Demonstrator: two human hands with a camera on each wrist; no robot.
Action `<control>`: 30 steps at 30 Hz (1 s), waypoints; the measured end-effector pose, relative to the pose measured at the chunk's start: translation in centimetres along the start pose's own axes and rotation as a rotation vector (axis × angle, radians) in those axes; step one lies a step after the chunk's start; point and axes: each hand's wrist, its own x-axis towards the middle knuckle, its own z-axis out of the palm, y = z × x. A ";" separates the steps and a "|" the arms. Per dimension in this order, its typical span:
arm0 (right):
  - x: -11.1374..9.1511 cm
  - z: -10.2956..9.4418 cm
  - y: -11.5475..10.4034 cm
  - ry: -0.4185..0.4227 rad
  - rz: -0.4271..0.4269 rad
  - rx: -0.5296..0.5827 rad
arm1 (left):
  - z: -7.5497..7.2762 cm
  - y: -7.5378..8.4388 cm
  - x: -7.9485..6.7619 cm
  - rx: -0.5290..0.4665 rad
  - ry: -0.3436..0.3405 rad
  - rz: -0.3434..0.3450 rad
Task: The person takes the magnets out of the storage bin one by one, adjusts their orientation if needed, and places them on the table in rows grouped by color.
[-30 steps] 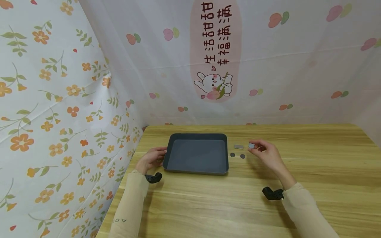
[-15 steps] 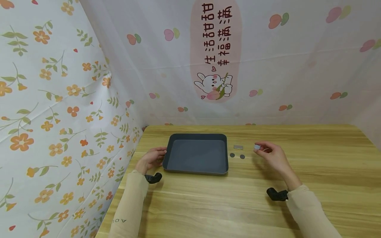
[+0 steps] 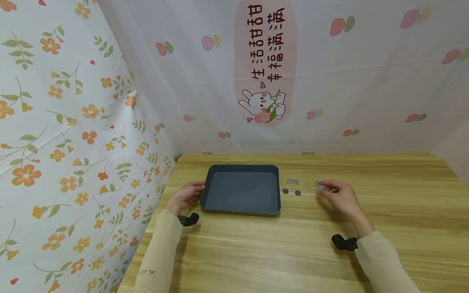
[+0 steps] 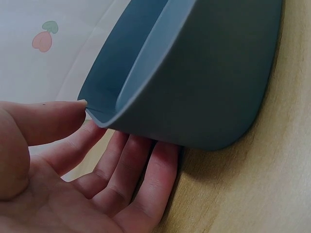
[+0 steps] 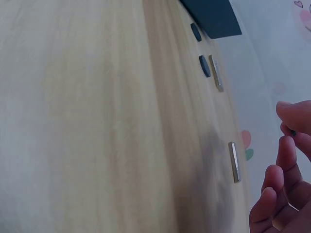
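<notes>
A dark grey rectangular tray [image 3: 242,191] lies on the wooden table. My left hand [image 3: 187,194] grips its left side. In the left wrist view the thumb [image 4: 58,119] meets the rim while the fingers [image 4: 155,179] reach against the tray's underside. My right hand [image 3: 340,197] pinches a small pale-blue flat piece [image 3: 321,187] between thumb and fingertips; its exact kind is unclear. By those fingertips lies a silver bar [image 5: 234,162], apart from the hand in the right wrist view. Between tray and hand are another silver bar [image 3: 292,181] and two dark discs [image 3: 286,191].
The wooden table [image 3: 256,252] extends in front of the tray and to the right. A patterned curtain [image 3: 205,93] hangs behind the table and a flowered cloth [image 3: 73,142] along the left. Black camera mounts [image 3: 344,243] sit on both wrists.
My right hand has moved right and slightly toward me, still pinching the pale-blue piece. A silver bar now shows beside its fingertips, unseen in the earlier frames. My left hand and the tray stay put.
</notes>
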 end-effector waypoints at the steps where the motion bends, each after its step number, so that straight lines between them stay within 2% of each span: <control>1: 0.0 0.0 0.1 -0.001 0.002 -0.001 | 0.0 0.0 0.0 0.001 -0.004 0.001; 8: -0.2 0.2 0.5 -0.013 0.012 -0.018 | 0.0 0.0 -0.1 -0.005 -0.009 0.000; 16: -0.3 0.5 0.9 -0.010 0.070 -0.042 | 0.0 0.1 -0.3 0.010 0.005 -0.001; 30: -0.5 1.0 1.3 -0.002 0.072 -0.063 | 0.1 0.1 -0.2 -0.005 -0.008 0.003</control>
